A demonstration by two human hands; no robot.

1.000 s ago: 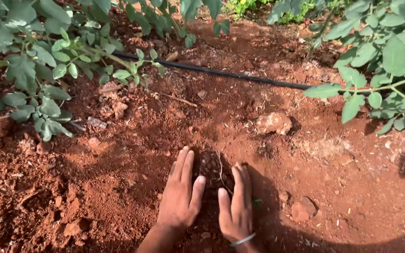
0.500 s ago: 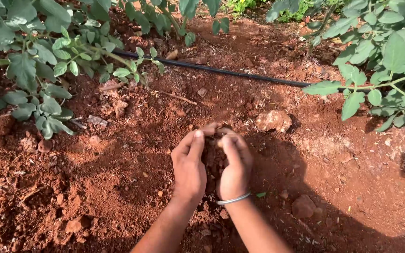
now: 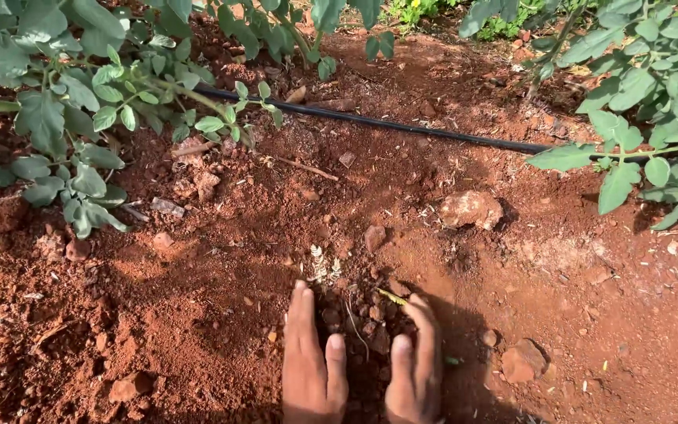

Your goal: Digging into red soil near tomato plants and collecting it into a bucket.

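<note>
My left hand (image 3: 311,363) lies flat, palm down, on loose red soil (image 3: 221,314) near the bottom edge of the head view. My right hand (image 3: 415,363) rests next to it, fingers curled down over the earth. Between the two hands sits a small dark mound of crumbly soil (image 3: 361,326) with thin roots and a bit of green stem showing. Both hands press against this mound from either side and hold nothing.
A black irrigation hose (image 3: 402,127) runs across the ground behind. Leafy green plants stand at the left (image 3: 80,118) and right (image 3: 653,102). A pale rock (image 3: 472,209) lies ahead of my hands, and a smaller stone (image 3: 522,362) sits right of them.
My hands were lifted and cupped around a clump of soil half a second ago. They have come back down toward me and now lie on the mound.
</note>
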